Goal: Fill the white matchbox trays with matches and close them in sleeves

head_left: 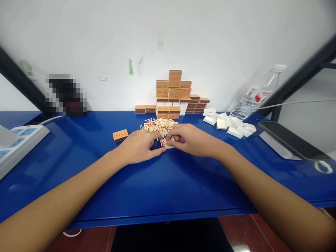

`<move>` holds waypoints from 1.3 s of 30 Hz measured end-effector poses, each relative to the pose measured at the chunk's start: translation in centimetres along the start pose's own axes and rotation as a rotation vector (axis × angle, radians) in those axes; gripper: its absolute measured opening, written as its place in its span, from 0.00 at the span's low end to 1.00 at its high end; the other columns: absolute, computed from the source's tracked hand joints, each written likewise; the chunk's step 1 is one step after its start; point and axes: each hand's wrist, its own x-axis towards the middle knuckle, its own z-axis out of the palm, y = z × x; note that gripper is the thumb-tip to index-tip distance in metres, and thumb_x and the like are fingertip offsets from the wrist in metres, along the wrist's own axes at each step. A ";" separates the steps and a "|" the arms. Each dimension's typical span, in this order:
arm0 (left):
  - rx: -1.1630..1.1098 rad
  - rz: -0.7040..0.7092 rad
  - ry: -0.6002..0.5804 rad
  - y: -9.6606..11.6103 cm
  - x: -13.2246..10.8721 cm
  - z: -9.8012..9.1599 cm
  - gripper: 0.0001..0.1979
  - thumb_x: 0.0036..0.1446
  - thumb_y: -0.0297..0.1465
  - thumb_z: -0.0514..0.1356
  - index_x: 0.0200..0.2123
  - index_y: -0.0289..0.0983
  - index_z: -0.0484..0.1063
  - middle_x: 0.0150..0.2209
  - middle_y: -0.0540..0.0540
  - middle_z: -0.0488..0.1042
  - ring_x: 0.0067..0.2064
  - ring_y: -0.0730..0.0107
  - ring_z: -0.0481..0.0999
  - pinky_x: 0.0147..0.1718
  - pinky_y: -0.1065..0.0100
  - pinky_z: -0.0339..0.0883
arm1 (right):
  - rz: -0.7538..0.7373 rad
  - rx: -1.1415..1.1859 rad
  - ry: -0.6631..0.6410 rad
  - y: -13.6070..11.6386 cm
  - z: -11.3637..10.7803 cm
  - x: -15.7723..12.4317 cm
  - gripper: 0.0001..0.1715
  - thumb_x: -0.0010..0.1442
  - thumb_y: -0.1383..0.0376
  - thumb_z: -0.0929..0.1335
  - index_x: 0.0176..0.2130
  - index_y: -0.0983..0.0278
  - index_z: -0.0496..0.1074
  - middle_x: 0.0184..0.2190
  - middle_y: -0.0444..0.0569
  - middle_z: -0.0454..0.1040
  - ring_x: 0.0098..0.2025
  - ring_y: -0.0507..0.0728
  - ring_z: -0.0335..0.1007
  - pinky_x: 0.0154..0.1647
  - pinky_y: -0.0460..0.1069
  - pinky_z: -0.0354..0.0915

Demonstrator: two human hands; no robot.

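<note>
A small white matchbox tray with red-tipped matches in it lies on the blue table between my hands. My left hand holds the tray's left end between thumb and fingers. Over the tray's right part, my right hand has its thumb and fingers pinched together; whatever is between them is too small to make out. A pile of loose matches lies just behind the hands. To the left of my left hand sits a closed orange matchbox.
Stacked matchboxes stand against the wall behind the pile. White trays are heaped at the right, near a leaning water bottle and a phone on a stand. A power strip lies at the far left of the blue table.
</note>
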 end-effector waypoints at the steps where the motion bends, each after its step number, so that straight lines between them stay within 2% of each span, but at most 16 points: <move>1: -0.002 0.000 -0.002 0.0 0.0 0.0 0.14 0.65 0.43 0.62 0.39 0.37 0.75 0.25 0.51 0.73 0.24 0.71 0.68 0.27 0.67 0.54 | -0.002 0.002 -0.003 0.0 0.0 0.0 0.08 0.67 0.64 0.69 0.37 0.63 0.78 0.31 0.46 0.73 0.32 0.53 0.62 0.35 0.49 0.54; 8: -0.028 0.007 -0.026 0.1 0.0 -0.1 0.15 0.65 0.43 0.62 0.42 0.36 0.77 0.25 0.51 0.74 0.25 0.71 0.69 0.27 0.67 0.56 | 0.018 0.055 -0.007 1.0 0.4 0.3 0.06 0.65 0.68 0.69 0.38 0.64 0.79 0.30 0.45 0.75 0.32 0.53 0.64 0.35 0.49 0.55; 13: -0.023 0.020 -0.018 0.0 0.0 0.0 0.16 0.65 0.43 0.62 0.44 0.36 0.78 0.25 0.51 0.73 0.25 0.71 0.69 0.27 0.67 0.57 | -0.040 0.102 -0.039 1.4 0.5 0.4 0.09 0.68 0.70 0.67 0.39 0.64 0.78 0.35 0.48 0.77 0.36 0.54 0.66 0.38 0.49 0.57; 18: -0.028 0.024 -0.017 -0.1 0.0 -0.1 0.16 0.65 0.42 0.62 0.45 0.36 0.78 0.24 0.51 0.73 0.25 0.71 0.70 0.27 0.68 0.56 | -0.020 0.043 -0.031 1.4 0.4 0.4 0.09 0.68 0.69 0.67 0.39 0.63 0.78 0.34 0.48 0.76 0.36 0.54 0.66 0.37 0.49 0.56; 23: -0.025 0.013 -0.023 0.0 -0.1 -0.1 0.15 0.65 0.43 0.62 0.42 0.36 0.77 0.25 0.50 0.74 0.25 0.70 0.70 0.27 0.67 0.56 | 0.008 -0.018 0.000 0.9 0.4 0.2 0.11 0.69 0.62 0.68 0.36 0.64 0.78 0.31 0.47 0.74 0.33 0.54 0.63 0.34 0.49 0.54; 27: -0.027 0.030 -0.012 -0.1 -0.1 0.0 0.15 0.65 0.42 0.62 0.44 0.37 0.78 0.25 0.51 0.73 0.24 0.71 0.69 0.27 0.68 0.55 | -0.039 0.034 -0.036 0.4 0.3 0.1 0.10 0.69 0.66 0.66 0.40 0.63 0.79 0.33 0.46 0.75 0.33 0.53 0.64 0.36 0.49 0.55; 29: -0.048 0.027 -0.009 -0.1 0.0 0.0 0.15 0.65 0.42 0.62 0.47 0.37 0.78 0.24 0.52 0.72 0.24 0.71 0.69 0.27 0.68 0.55 | -0.053 0.046 -0.006 0.6 -0.1 0.1 0.11 0.69 0.67 0.65 0.40 0.62 0.79 0.33 0.46 0.75 0.34 0.53 0.64 0.37 0.49 0.56; 34: -0.141 -0.006 0.013 -0.1 -0.1 0.1 0.15 0.64 0.41 0.64 0.46 0.38 0.80 0.22 0.54 0.71 0.23 0.73 0.68 0.26 0.69 0.55 | 0.094 -0.107 0.216 2.7 -1.5 0.2 0.10 0.67 0.63 0.67 0.38 0.64 0.79 0.32 0.49 0.76 0.34 0.55 0.67 0.35 0.50 0.56; 36: -0.151 -0.008 0.015 0.0 -0.1 0.1 0.15 0.63 0.41 0.64 0.46 0.38 0.80 0.22 0.54 0.70 0.23 0.73 0.68 0.26 0.69 0.55 | 0.170 -0.214 0.232 3.6 -1.8 0.2 0.10 0.66 0.63 0.67 0.37 0.64 0.79 0.32 0.50 0.76 0.34 0.56 0.67 0.35 0.51 0.56; 39: -0.168 -0.001 0.017 0.2 -0.1 0.1 0.16 0.63 0.42 0.64 0.46 0.37 0.80 0.22 0.54 0.70 0.23 0.73 0.67 0.26 0.69 0.55 | 0.272 -0.291 0.187 4.4 -1.8 0.3 0.12 0.66 0.61 0.68 0.35 0.64 0.78 0.32 0.50 0.77 0.33 0.57 0.68 0.34 0.51 0.55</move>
